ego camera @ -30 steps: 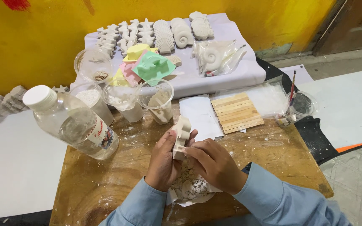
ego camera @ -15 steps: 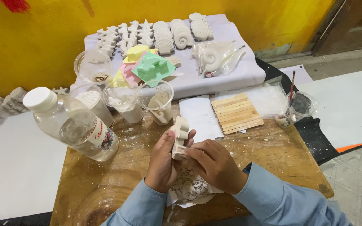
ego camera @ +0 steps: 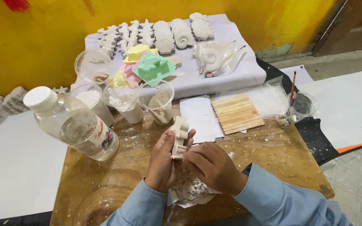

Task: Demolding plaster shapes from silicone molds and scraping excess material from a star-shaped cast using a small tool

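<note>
My left hand (ego camera: 161, 164) grips a small white plaster casting (ego camera: 179, 133), holding it upright on its edge above the wooden table (ego camera: 105, 184). My right hand (ego camera: 214, 166) rests against the casting's lower end, fingers curled onto it. Under both hands lies a crumpled white sheet (ego camera: 191, 190) speckled with plaster crumbs. Both blue sleeves come in from the bottom edge.
A tilted clear plastic bottle (ego camera: 70, 122) with a white cap lies at the left. Plastic cups (ego camera: 160, 100) of white powder stand behind the hands, beside coloured moulds (ego camera: 152, 68). Flat wooden sticks (ego camera: 236, 113) lie at right, a cup with a paintbrush (ego camera: 294, 106) beyond. Plaster shells (ego camera: 181, 31) fill a grey cloth.
The hands and the casting stay in nearly the same place; my right fingers have shifted slightly along the casting's lower end.
</note>
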